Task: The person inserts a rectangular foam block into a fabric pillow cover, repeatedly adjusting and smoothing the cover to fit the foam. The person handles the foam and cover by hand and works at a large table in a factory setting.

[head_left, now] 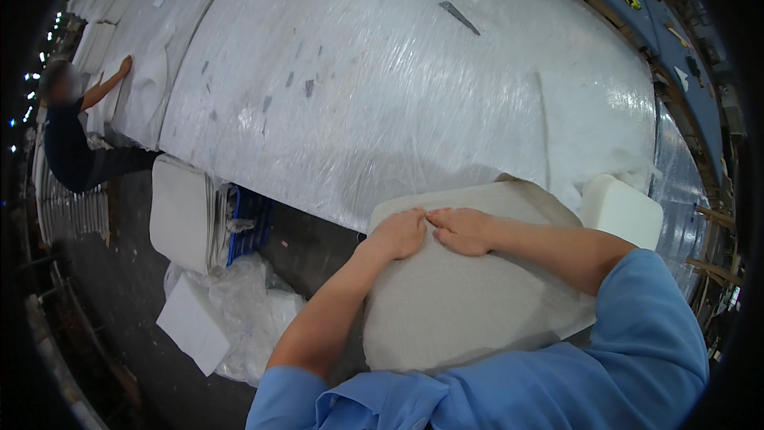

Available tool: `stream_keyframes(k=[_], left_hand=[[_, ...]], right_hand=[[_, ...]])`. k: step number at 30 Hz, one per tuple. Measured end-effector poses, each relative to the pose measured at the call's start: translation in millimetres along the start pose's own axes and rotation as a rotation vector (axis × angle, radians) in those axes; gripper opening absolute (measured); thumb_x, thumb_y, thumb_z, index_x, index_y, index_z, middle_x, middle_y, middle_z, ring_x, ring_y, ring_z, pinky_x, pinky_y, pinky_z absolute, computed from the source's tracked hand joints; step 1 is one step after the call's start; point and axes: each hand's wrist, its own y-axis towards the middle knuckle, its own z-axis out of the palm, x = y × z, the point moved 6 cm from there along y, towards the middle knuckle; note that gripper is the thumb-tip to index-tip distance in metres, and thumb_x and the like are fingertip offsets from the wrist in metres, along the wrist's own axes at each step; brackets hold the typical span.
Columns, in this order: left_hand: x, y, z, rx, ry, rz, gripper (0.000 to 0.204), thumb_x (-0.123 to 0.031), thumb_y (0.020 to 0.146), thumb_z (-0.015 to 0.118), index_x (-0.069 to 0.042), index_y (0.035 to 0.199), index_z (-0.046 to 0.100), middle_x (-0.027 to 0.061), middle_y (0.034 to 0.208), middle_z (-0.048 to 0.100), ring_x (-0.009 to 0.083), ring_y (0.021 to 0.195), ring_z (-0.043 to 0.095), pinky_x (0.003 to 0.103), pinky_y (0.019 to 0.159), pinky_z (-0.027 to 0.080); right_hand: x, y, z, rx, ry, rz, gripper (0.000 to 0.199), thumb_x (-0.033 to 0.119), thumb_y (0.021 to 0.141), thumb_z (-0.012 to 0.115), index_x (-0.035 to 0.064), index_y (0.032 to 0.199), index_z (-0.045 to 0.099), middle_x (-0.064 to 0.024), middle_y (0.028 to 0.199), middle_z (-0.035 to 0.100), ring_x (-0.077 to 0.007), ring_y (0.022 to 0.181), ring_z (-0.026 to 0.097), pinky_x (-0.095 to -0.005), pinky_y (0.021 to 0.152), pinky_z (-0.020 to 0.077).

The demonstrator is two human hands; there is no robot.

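Head view: we see the left hand (403, 234) and right hand (465, 232) on a beige cushion (446, 318).
They nearly meet toward its far side; we cannot tell whether either pinches the cover. The cushion juts over the near edge of the table (398, 72), right of the middle, with a white pad (622, 211) beside it by the near right corner.

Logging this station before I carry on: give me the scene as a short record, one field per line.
Hands: left hand and right hand on beige fabric, fingertips close together
Work surface: large, covered in shiny clear film
Right of fabric: rounded white pad
Lower left: white block, crumpled clear plastic
Above those: stack of pale pads beside blue crate
Far left: another person
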Motion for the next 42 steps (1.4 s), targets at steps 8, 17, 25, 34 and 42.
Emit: stream_keyframes(k=[8,17,25,34,42], left_hand=[[42.8,49.9,6.7,0.017,0.016,-0.137,0.055,-0.027,0.109,0.038,-0.003,0.153,0.058,0.0242,0.149,0.064,0.0431,0.137,0.061,0.049,0.12,0.045],[53.9,68.1,1.1,-0.027,0.02,-0.102,0.052,-0.029,0.106,0.04,-0.006,0.143,0.069,0.0222,0.144,0.068,0.0407,0.134,0.063,0.048,0.118,0.046],[50.9,54.4,-16.0,-0.258,0.066,-0.09,0.047,-0.028,0.105,0.049,-0.004,0.138,0.071,0.0226,0.139,0.071,0.042,0.131,0.065,0.05,0.114,0.049],[-90.7,-169.1,-36.5,0.034,-0.257,0.212,0.038,-0.02,0.106,0.063,-0.005,0.14,0.071,0.0164,0.122,0.079,0.0273,0.117,0.076,0.037,0.101,0.056],[-156.7,-226.4,-50.9,-0.11,0.077,0.577,0.061,-0.028,0.096,0.08,-0.002,0.149,0.064,0.0207,0.148,0.067,0.0373,0.136,0.065,0.042,0.117,0.048]], right_hand=[[-33.7,50.3,-6.3,0.071,0.036,0.106,0.064,0.036,0.11,0.038,-0.0007,0.162,0.045,-0.0216,0.165,0.05,-0.0396,0.149,0.049,-0.0443,0.128,0.0359],[-65.6,81.0,-1.5,-0.033,0.022,0.1,0.062,0.036,0.107,0.038,0.0028,0.157,0.055,-0.0192,0.154,0.063,-0.0375,0.141,0.059,-0.0452,0.122,0.0432],[-51.3,42.0,-18.5,-0.128,0.03,0.101,0.058,0.041,0.111,0.046,0.0064,0.157,0.057,-0.0218,0.151,0.064,-0.0394,0.142,0.058,-0.0447,0.122,0.0433],[65.0,-299.8,-67.4,-0.497,-0.022,-0.131,0.057,0.043,0.099,0.073,0.0084,0.144,0.065,-0.017,0.136,0.07,-0.0375,0.128,0.065,-0.0496,0.108,0.0496],[79.1,-313.5,3.4,-1.095,-0.493,-0.164,0.069,0.053,0.079,0.087,0.0186,0.136,0.068,-0.0034,0.131,0.069,-0.0249,0.122,0.066,-0.0572,0.113,0.0415]])
